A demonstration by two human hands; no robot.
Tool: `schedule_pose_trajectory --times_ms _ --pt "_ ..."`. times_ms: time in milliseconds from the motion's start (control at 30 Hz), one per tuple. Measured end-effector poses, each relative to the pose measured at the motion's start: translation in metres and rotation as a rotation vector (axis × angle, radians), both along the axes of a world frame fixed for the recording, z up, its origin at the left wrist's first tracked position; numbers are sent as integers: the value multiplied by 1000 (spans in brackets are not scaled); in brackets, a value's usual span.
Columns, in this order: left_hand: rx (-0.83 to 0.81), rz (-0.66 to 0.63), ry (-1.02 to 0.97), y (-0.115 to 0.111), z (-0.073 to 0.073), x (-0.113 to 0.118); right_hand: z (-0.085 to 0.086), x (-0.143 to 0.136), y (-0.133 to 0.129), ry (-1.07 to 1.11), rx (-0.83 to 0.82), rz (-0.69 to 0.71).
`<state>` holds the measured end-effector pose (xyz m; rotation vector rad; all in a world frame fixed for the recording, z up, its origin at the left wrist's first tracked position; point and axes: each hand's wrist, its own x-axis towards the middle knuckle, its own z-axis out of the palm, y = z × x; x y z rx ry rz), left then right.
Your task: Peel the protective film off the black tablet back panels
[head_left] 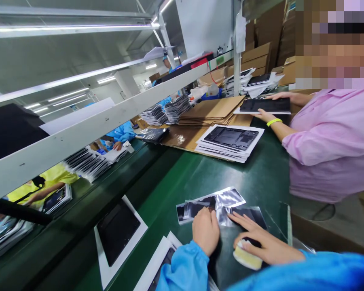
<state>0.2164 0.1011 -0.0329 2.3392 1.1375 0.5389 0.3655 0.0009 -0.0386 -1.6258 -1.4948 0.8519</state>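
Note:
My left hand (205,231) is closed, its curled fingertips down on the near edge of a clear plastic film (230,199). Several shiny film pieces overlap there with a dark flat strip (182,213) on the green table. To the right, my right hand (257,238) has its upper fingers stretched over the film. Its thumb and a lower finger hold a pale yellow sponge (247,256) against the table. Whatever lies under the left fingertips is hidden. By my left sleeve, a dark panel on white sheets (157,262) is partly covered.
A black panel on a white sheet (118,232) lies on the left. Ahead are stacked panels with white sheets (229,141) and cardboard (210,111). On the right, a co-worker in a pink top (330,137) holds a black panel (265,106). A white rail (109,121) crosses above.

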Motion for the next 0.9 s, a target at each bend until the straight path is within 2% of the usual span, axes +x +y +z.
schedule_pose_trajectory --times_ms 167,267,333,433,500,600,700,767,833,900 --pt "-23 159 -90 19 17 -19 9 14 -7 -16 -70 -115" --pt "3 212 -128 14 32 -35 16 14 -5 49 -54 -195" --pt "128 121 -99 2 37 -44 18 8 -4 166 -55 -236" --pt "514 -47 44 -20 31 -53 18 -14 0 625 -132 -275" --pt "715 -56 149 -32 22 -58 20 -35 4 916 -197 -232" --pt "818 -30 226 -40 13 -69 26 -65 13 968 -200 -106" --pt "812 -33 213 -40 9 -90 35 -82 22 905 -160 -33" --pt "747 -2 160 -40 7 -107 40 -86 26 827 -137 36" --pt "611 104 74 -41 3 -125 44 -88 27 722 -106 126" --pt "409 251 -30 -43 -1 -141 49 -90 25 621 -72 219"
